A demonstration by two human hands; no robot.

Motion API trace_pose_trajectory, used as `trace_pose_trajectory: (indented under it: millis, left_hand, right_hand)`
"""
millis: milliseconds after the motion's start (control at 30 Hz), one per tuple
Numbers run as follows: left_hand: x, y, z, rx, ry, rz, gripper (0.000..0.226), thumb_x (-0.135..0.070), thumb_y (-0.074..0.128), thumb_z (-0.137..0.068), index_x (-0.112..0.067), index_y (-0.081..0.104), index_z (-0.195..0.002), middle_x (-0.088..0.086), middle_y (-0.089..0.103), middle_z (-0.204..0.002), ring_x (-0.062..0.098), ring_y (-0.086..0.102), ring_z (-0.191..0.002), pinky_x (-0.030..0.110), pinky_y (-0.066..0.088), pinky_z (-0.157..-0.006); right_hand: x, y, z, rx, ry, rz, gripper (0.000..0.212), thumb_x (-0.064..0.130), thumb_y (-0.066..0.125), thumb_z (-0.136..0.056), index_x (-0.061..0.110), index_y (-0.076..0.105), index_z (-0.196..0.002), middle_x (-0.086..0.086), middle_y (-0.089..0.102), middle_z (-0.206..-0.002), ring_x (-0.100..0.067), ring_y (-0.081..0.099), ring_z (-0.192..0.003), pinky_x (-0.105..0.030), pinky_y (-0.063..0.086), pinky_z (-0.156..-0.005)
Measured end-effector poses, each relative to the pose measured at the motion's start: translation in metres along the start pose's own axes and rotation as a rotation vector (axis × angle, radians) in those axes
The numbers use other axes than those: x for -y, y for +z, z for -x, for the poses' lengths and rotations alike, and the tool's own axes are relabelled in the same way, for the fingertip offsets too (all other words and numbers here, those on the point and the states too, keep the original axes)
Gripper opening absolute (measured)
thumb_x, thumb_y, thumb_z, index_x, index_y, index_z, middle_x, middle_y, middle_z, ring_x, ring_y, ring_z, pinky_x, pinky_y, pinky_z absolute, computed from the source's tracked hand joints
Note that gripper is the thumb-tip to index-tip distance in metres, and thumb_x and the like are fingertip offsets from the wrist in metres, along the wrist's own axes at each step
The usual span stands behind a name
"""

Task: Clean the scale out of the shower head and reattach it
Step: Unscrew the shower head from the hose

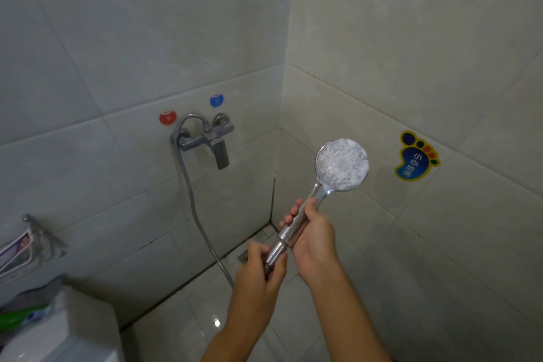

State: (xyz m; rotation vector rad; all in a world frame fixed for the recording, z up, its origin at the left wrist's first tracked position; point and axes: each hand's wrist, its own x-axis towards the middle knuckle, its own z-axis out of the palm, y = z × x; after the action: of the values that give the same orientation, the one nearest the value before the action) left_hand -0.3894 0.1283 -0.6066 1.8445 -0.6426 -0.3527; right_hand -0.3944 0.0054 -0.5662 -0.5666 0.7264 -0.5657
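Note:
A chrome shower head (342,164) is held up in the tiled corner, its round face turned toward me and coated in white foam or scale. My right hand (314,232) is wrapped around its handle. My left hand (263,266) pinches the metal nut at the handle's lower end, where the grey hose (192,200) joins. The hose loops down from the wall mixer tap (210,139) to the floor and back up to my hands.
Red (168,117) and blue (216,100) round stickers flank the tap. A blue foot-shaped sticker (417,157) is on the right wall. A wire rack (32,241) and a white toilet tank with green items (44,329) sit at lower left. A floor drain (244,257) lies behind my left hand.

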Motion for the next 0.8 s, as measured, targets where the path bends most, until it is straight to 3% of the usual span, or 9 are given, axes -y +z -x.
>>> trace_pose_trajectory:
  millis: [133, 200, 300, 400, 567, 700, 800]
  left_hand:
    - [-0.0005, 0.0002, 0.0004, -0.010, 0.005, -0.045, 0.024, -0.035, 0.049, -0.095, -0.019, 0.050, -0.077, -0.006, 0.048, -0.053, 0.005, 0.043, -0.047, 0.019, 0.032, -0.046]
    - [-0.0009, -0.0001, 0.0009, -0.009, 0.016, -0.059, 0.028, -0.041, 0.043, -0.094, -0.019, 0.053, -0.080, -0.001, 0.054, -0.058, 0.009, 0.046, -0.049, 0.021, 0.034, -0.047]
    - [0.0023, -0.0019, 0.0010, -0.021, 0.015, -0.005, 0.015, -0.035, 0.059, -0.089, -0.030, 0.047, -0.097, -0.002, 0.060, -0.068, 0.008, 0.053, -0.053, 0.024, 0.041, -0.049]
    - [0.0046, -0.0034, 0.0018, -0.017, 0.021, -0.026, 0.021, -0.024, 0.064, -0.087, -0.031, 0.044, -0.091, -0.011, 0.055, -0.064, 0.005, 0.048, -0.051, 0.020, 0.038, -0.048]
    - [0.0014, -0.0021, 0.0034, -0.013, 0.053, -0.040, 0.017, -0.033, 0.052, -0.094, -0.024, 0.047, -0.080, -0.007, 0.049, -0.055, 0.004, 0.042, -0.047, 0.017, 0.031, -0.046]
    - [0.0010, -0.0023, 0.0041, -0.018, 0.055, -0.059, 0.032, -0.047, 0.039, -0.092, -0.020, 0.052, -0.081, -0.001, 0.048, -0.056, 0.006, 0.042, -0.048, 0.021, 0.032, -0.046]
    - [0.0028, -0.0028, 0.0054, -0.025, 0.025, 0.003, 0.016, -0.040, 0.057, -0.089, -0.030, 0.048, -0.097, 0.003, 0.059, -0.069, 0.008, 0.052, -0.053, 0.028, 0.041, -0.050]
  right_hand:
    - [-0.0011, -0.0005, 0.0014, -0.005, 0.003, 0.032, 0.026, 0.031, 0.042, -0.102, 0.010, 0.055, -0.094, -0.001, 0.054, -0.069, -0.014, 0.052, -0.057, -0.032, 0.047, -0.064]
    - [-0.0022, -0.0003, 0.0008, -0.014, 0.004, 0.022, 0.026, 0.032, 0.042, -0.102, 0.011, 0.054, -0.093, -0.001, 0.054, -0.067, -0.014, 0.052, -0.056, -0.031, 0.047, -0.062]
    - [-0.0028, -0.0001, 0.0011, -0.028, 0.001, 0.003, 0.026, 0.030, 0.041, -0.103, 0.010, 0.053, -0.092, -0.002, 0.052, -0.067, -0.014, 0.051, -0.055, -0.031, 0.046, -0.062]
    - [-0.0024, -0.0006, 0.0027, -0.028, -0.001, 0.009, 0.026, 0.029, 0.040, -0.103, 0.010, 0.053, -0.091, -0.002, 0.052, -0.068, -0.014, 0.051, -0.055, -0.031, 0.046, -0.062]
    - [-0.0025, -0.0004, 0.0044, -0.027, 0.000, 0.016, 0.026, 0.030, 0.042, -0.103, 0.010, 0.053, -0.093, -0.002, 0.052, -0.070, -0.014, 0.052, -0.055, -0.031, 0.046, -0.063]
    - [-0.0031, -0.0001, 0.0066, -0.028, -0.005, 0.015, 0.026, 0.030, 0.041, -0.103, 0.009, 0.054, -0.092, -0.003, 0.052, -0.069, -0.015, 0.051, -0.056, -0.031, 0.046, -0.063]
    - [-0.0033, 0.0004, 0.0062, -0.045, -0.005, 0.008, 0.026, 0.030, 0.042, -0.102, 0.009, 0.053, -0.090, -0.003, 0.052, -0.068, -0.014, 0.051, -0.054, -0.031, 0.046, -0.061]
